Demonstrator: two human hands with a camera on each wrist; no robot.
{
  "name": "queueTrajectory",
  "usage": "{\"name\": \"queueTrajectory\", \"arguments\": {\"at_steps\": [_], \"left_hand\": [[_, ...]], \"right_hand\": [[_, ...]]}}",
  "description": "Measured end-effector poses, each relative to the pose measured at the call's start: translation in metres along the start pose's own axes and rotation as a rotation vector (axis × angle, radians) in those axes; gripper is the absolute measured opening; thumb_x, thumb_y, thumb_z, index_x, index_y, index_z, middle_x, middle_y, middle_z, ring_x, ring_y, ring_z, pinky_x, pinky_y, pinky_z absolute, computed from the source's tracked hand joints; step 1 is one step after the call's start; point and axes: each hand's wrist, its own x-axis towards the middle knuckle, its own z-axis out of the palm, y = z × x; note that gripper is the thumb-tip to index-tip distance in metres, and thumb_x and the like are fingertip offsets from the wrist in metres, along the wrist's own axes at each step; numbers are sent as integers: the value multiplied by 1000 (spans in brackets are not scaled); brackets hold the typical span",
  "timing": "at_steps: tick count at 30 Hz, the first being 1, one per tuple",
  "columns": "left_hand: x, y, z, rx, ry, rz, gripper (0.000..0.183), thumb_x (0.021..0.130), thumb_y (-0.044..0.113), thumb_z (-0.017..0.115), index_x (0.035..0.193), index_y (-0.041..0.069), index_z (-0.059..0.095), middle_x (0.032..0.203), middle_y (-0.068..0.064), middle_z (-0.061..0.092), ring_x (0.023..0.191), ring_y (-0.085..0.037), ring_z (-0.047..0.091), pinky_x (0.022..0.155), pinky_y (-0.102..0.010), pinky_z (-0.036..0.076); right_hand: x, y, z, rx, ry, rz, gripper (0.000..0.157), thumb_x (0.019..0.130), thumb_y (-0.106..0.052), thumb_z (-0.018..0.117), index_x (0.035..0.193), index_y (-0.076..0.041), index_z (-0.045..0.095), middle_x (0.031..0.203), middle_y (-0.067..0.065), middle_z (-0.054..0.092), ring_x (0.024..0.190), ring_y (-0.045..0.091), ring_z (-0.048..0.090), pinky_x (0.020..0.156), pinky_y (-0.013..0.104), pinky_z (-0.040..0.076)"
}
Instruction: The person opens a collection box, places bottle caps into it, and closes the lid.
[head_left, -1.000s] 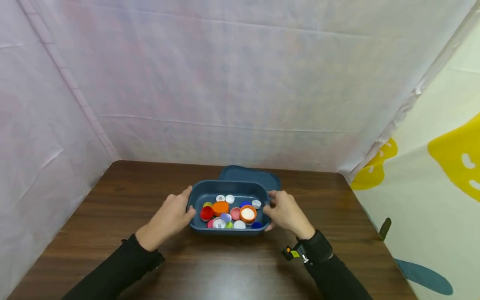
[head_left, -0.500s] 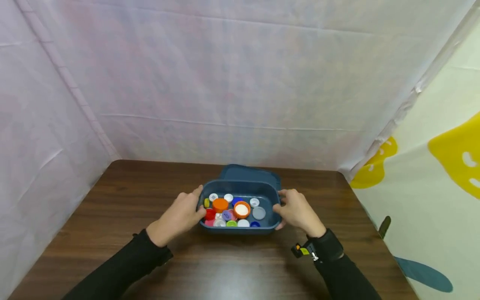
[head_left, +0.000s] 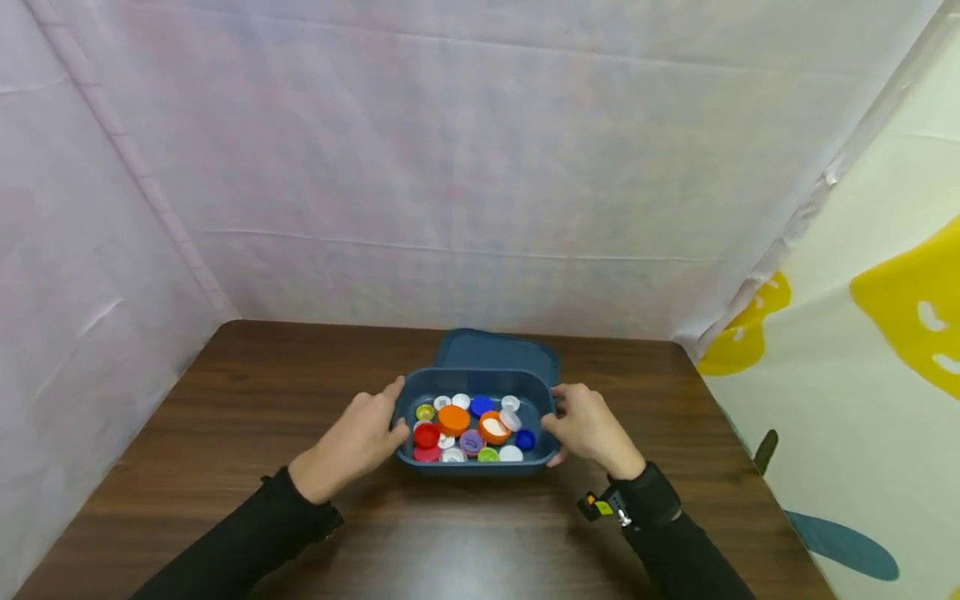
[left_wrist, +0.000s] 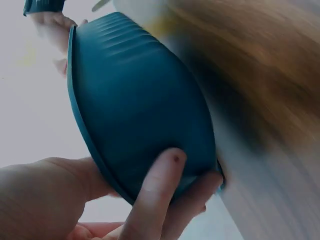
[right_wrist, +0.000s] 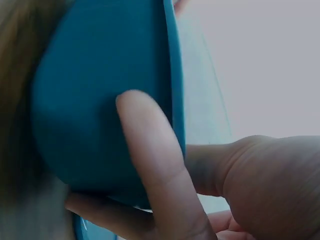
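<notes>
A dark blue-grey plastic box [head_left: 476,468] holds loose bottle caps in several colours. Among them are an orange cap [head_left: 453,420], a red cap [head_left: 426,436], a purple cap [head_left: 472,442] and a blue cap [head_left: 482,406]. My left hand [head_left: 352,437] grips the left end, its thumb over the rim and its fingers against the outer wall [left_wrist: 135,100]. At the opposite end my right hand [head_left: 591,429] holds the box likewise, fingers spread on the outside [right_wrist: 110,100] in the right wrist view. Whether the box's base touches the table cannot be told.
Behind the box lies its matching lid [head_left: 498,350], partly hidden by the box. The brown wooden table [head_left: 450,533] ends at a pale cloth wall [head_left: 450,208]. On the right hangs a whitish cloth with yellow shapes [head_left: 738,342].
The box, with both hands on it, has moved right and then slightly back left. The caps inside have shifted and tumbled to new spots. The lid stays put.
</notes>
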Motion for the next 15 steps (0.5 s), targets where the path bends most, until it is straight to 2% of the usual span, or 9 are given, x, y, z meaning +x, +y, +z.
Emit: {"name": "queueTrajectory", "arguments": {"at_steps": [5,11,15], "left_hand": [[-9,-19,1,5,0,-63,75,109,9,74,171,-17,42,75,-8,58,52,-15,57,50,-21,51],[-10,-20,6,-15,7,-78,75,110,11,74,172,-15,41,75,-8,59,54,-15,60,52,-21,54],[-11,-18,7,-16,-13,-107,77,111,12,73,175,-13,38,76,-8,59,55,-15,60,53,-21,54]], "right_hand": [[2,-1,25,51,-54,7,59,101,3,73,156,18,60,133,39,78,59,24,82,58,45,70],[2,5,24,60,-61,42,58,104,-1,76,158,15,59,139,37,78,65,26,83,59,43,70],[2,10,19,66,-88,55,56,107,-5,77,157,14,60,139,35,79,65,26,84,62,42,71]]}}
